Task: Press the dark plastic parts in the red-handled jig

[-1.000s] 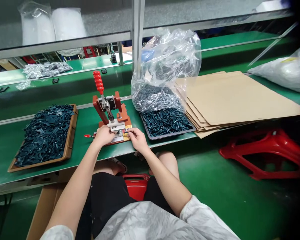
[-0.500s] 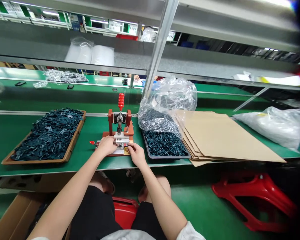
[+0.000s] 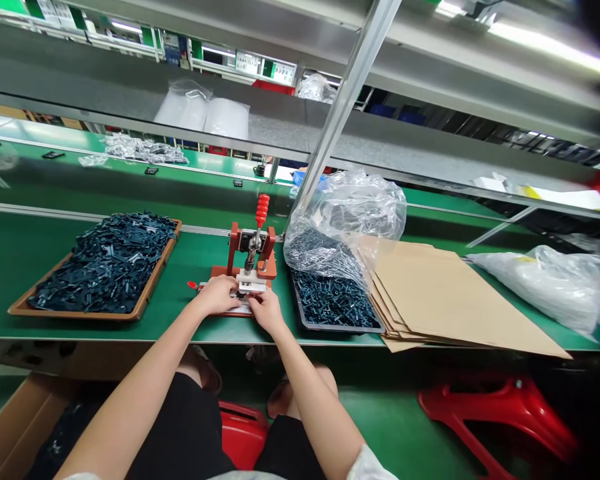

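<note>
A small press with a red handle [image 3: 263, 211] and reddish-brown frame stands on the green bench, its handle upright. My left hand [image 3: 221, 294] is at the left side of the press's base, fingers closed around something too small to make out. From the right, my right hand [image 3: 266, 310] reaches to the front of the base, thumb and fingertips pinched together below the white block [image 3: 251, 281]. Whatever lies between the fingertips is hidden. A red-tipped clamp lever [image 3: 193, 285] sticks out left of the press.
Left of the press is a brown tray [image 3: 145, 303] heaped with dark parts. On the right are a black tray [image 3: 343, 329] of small dark pieces under clear plastic [image 3: 370, 203], cardboard sheets [image 3: 445, 293] and a white bag [image 3: 555, 287]. A metal post [image 3: 347, 93] rises behind.
The view has tilted and shifted. My right hand has moved in toward my left hand, closer under the white block. My left hand stays at the base.
</note>
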{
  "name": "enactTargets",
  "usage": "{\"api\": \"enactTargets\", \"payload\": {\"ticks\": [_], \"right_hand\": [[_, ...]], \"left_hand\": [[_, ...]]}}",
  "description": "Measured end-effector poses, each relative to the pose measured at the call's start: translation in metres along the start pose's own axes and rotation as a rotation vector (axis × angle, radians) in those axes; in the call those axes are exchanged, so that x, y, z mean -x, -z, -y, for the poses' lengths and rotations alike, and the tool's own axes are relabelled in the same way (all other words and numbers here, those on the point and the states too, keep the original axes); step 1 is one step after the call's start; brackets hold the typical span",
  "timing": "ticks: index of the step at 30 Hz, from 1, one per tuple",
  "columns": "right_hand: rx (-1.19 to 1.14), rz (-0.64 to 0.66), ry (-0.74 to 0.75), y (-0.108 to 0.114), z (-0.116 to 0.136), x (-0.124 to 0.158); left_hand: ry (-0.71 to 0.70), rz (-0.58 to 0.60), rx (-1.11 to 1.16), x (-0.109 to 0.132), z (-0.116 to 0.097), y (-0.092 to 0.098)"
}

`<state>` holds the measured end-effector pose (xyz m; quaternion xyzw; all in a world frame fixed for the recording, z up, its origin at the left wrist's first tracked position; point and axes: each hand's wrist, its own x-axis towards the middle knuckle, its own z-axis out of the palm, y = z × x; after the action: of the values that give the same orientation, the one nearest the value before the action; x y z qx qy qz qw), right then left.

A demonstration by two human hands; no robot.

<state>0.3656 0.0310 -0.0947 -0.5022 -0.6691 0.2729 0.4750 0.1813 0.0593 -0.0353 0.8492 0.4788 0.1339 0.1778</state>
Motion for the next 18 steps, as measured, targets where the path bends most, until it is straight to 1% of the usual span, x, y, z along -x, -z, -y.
{"api": "enactTargets", "payload": {"ticks": [2,6,11,14,15,16,17,18], "right_hand": [[-0.001,-0.004,-0.009,0.000,-0.001,0.001],[0.007,0.049,-0.011,0.000,-0.002,-0.001],[0.077,-0.008,0.058,0.001,0.001,0.001],[0.085,0.001,0.095,0.002,0.005,0.002],[0.079,0.000,0.104,0.003,0.005,0.002],[0.072,0.000,0.113,0.003,0.006,0.002],[0.066,0.000,0.119,0.003,0.007,0.002],[0.063,0.001,0.122,0.003,0.007,0.001]], "left_hand": [[0.003,-0.006,0.011,0.001,0.000,-0.001],[-0.002,-0.011,0.026,0.002,0.002,-0.002],[-0.012,-0.031,0.011,0.002,0.000,-0.002],[-0.039,-0.061,-0.015,0.011,-0.005,-0.004],[-0.075,-0.102,-0.026,0.017,-0.006,-0.006],[-0.109,-0.177,-0.040,0.025,-0.006,-0.008],[-0.124,-0.293,-0.054,0.033,-0.003,-0.010],[-0.106,-0.441,-0.062,0.040,0.001,-0.011]]}}
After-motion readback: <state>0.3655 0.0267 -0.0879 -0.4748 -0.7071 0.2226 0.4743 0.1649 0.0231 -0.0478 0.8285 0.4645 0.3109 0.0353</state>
